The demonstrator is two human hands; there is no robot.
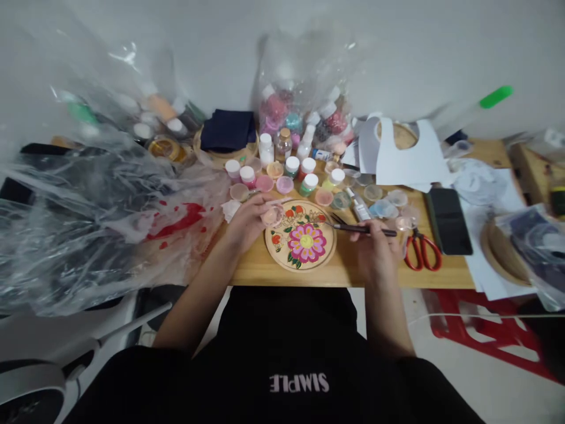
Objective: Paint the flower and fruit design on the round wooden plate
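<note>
A round wooden plaque (301,240) painted with a pink flower, green leaves and small red fruits lies on the wooden table (344,271) in front of me. My left hand (248,219) holds a small clear pinkish cup (272,214) at the plaque's upper left edge. My right hand (375,246) grips a dark slender tool (359,228) that points left toward the plaque's right rim. Behind the plaque stand several small paint pots with white lids (292,166) and open cups of colour (285,185).
Crumpled clear plastic (88,206) covers the table's left side. Red-handled scissors (422,249) and a black phone (449,220) lie to the right. White paper cut-outs (406,154) and a bag of bottles (304,112) sit at the back. A red stool (489,335) stands below right.
</note>
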